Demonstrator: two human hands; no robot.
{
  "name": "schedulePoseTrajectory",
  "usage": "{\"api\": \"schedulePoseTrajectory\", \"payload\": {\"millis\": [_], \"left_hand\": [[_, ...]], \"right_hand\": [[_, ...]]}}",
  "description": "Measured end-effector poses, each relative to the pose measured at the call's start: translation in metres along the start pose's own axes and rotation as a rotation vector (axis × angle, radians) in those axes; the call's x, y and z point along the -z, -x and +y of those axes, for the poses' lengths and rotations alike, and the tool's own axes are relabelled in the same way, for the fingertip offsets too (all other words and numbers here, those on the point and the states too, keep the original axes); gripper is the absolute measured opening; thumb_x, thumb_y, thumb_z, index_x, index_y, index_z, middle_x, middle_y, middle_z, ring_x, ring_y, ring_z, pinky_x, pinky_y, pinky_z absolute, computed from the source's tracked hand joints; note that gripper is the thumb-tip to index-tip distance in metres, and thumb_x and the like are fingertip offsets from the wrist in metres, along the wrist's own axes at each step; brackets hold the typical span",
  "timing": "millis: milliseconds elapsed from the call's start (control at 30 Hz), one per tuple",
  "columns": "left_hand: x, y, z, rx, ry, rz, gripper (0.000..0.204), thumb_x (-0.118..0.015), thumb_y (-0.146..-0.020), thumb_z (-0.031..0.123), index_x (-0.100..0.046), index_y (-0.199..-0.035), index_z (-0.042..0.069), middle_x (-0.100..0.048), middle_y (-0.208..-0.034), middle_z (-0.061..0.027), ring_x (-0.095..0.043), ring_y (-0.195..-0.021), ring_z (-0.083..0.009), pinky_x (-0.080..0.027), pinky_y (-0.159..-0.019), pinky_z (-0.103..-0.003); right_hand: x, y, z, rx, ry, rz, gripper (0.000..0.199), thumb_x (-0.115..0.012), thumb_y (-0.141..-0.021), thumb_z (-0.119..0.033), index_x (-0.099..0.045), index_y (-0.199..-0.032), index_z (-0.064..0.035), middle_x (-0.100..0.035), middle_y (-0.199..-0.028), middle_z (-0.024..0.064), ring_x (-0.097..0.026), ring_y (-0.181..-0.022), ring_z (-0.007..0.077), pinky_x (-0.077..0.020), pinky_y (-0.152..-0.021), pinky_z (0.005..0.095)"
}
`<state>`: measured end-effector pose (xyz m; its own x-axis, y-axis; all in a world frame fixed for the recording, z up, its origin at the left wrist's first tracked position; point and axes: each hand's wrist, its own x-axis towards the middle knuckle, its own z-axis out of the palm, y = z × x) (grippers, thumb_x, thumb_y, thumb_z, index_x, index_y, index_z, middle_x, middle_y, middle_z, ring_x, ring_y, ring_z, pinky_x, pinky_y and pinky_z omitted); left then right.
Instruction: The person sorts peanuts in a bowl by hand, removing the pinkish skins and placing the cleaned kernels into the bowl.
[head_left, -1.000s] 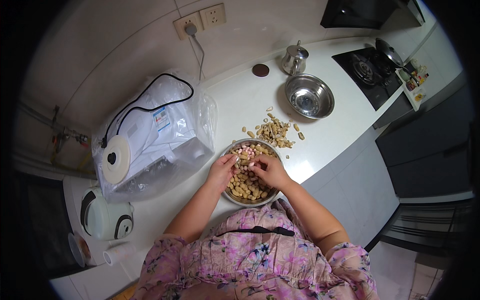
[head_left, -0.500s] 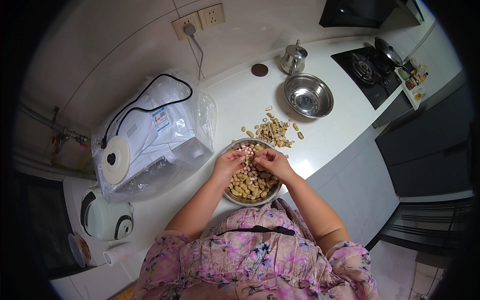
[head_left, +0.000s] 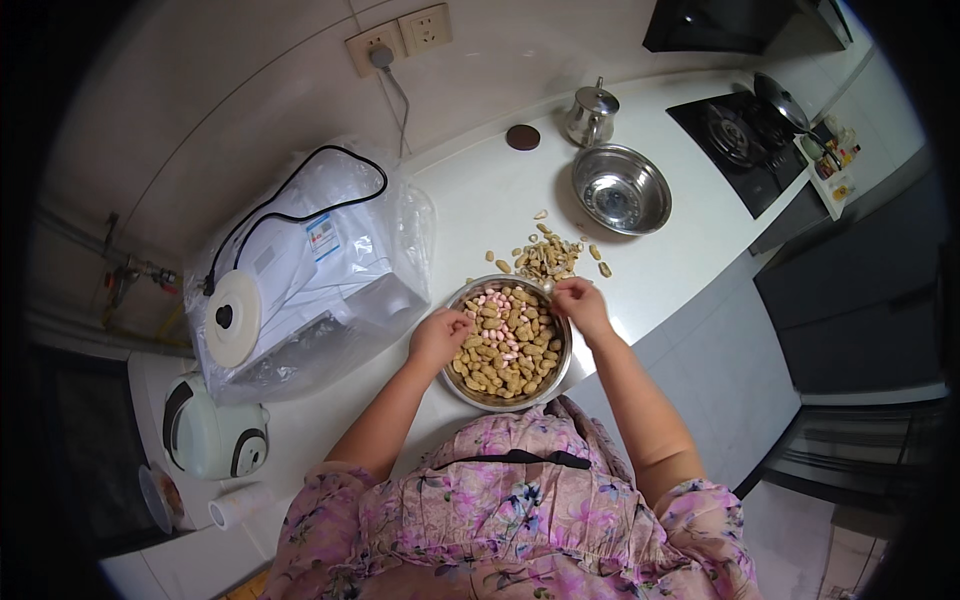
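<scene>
A steel bowl point(head_left: 569, 354) in front of me holds unshelled peanuts point(head_left: 503, 378) and loose pink kernels point(head_left: 497, 302). At the bowl's left rim is my left hand point(head_left: 438, 338), its fingers curled together; whatever they may hold is hidden. My right hand point(head_left: 584, 304) hovers at the upper right rim with thumb and fingers pinched, beside a pile of broken peanut shells point(head_left: 546, 259) on the counter. I cannot make out what is in that pinch.
An empty steel basin point(head_left: 622, 190), a metal pot with lid point(head_left: 592, 115) and a brown disc point(head_left: 522, 137) stand farther back. A plastic-wrapped white appliance point(head_left: 300, 270) fills the left side, near a pale green cooker point(head_left: 212, 430). A gas hob point(head_left: 738, 140) lies at right.
My hands were together over the middle of the bowl, fingers on a peanut. They have parted: the left moved to the left rim, the right up and right toward the shell pile.
</scene>
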<state>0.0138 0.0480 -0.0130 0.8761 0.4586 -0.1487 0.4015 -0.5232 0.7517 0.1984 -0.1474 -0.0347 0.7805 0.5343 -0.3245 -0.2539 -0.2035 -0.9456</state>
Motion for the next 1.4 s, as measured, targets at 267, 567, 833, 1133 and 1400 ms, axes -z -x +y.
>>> {"api": "schedulePoseTrajectory", "payload": {"millis": [267,567,833,1133,1400], "left_hand": [[-0.008,0.021,0.004,-0.216,-0.432,0.039,0.018,-0.068,-0.068,0.014,-0.061,-0.084,0.008,-0.057,-0.082,-0.0078,-0.055,-0.083,-0.0265,-0.045,-0.071,-0.036],[-0.003,0.019,0.006,-0.009,-0.088,-0.024,0.02,-0.066,-0.072,0.009,-0.06,-0.091,0.006,-0.06,-0.092,-0.0074,-0.06,-0.076,-0.0211,-0.048,-0.066,-0.029],[-0.006,0.012,0.034,-0.163,0.437,-0.129,0.029,-0.064,-0.071,-0.005,-0.057,-0.099,0.002,-0.056,-0.095,-0.0074,-0.06,-0.076,-0.0144,-0.049,-0.064,-0.024],[0.008,0.017,0.053,-0.055,0.772,-0.205,0.037,-0.057,-0.079,-0.002,-0.05,-0.115,0.003,-0.054,-0.098,-0.0067,-0.055,-0.086,-0.0126,-0.048,-0.073,-0.025],[0.007,0.017,0.058,0.324,1.082,-0.418,0.034,-0.049,-0.091,0.024,-0.047,-0.116,0.002,-0.055,-0.103,-0.0093,-0.056,-0.092,-0.0165,-0.048,-0.079,-0.031]], "right_hand": [[0.043,-0.026,0.016,0.075,0.003,0.345,0.016,-0.056,-0.084,-0.007,-0.056,-0.098,0.0004,-0.058,-0.087,0.0056,-0.058,-0.072,0.0124,-0.0487,-0.065,0.0225],[0.031,-0.016,0.018,0.132,-0.017,0.337,0.018,-0.054,-0.083,-0.005,-0.058,-0.101,-0.0014,-0.06,-0.088,0.004,-0.057,-0.074,0.0104,-0.0469,-0.067,0.0226],[-0.031,0.046,-0.043,0.119,0.149,-0.347,0.017,-0.063,-0.081,-0.016,-0.063,-0.092,-0.0031,-0.063,-0.081,0.002,-0.055,-0.073,0.0077,-0.0451,-0.068,0.022],[-0.048,0.059,-0.05,0.044,-0.196,-0.494,0.021,-0.067,-0.077,-0.009,-0.063,-0.096,0.0001,-0.062,-0.086,0.0017,-0.054,-0.073,0.0046,-0.0454,-0.064,0.0178],[-0.056,0.07,-0.053,0.383,0.357,-0.337,0.026,-0.072,-0.07,-0.009,-0.063,-0.094,-0.0017,-0.062,-0.084,0.0077,-0.057,-0.076,0.0157,-0.0463,-0.069,0.0273]]}}
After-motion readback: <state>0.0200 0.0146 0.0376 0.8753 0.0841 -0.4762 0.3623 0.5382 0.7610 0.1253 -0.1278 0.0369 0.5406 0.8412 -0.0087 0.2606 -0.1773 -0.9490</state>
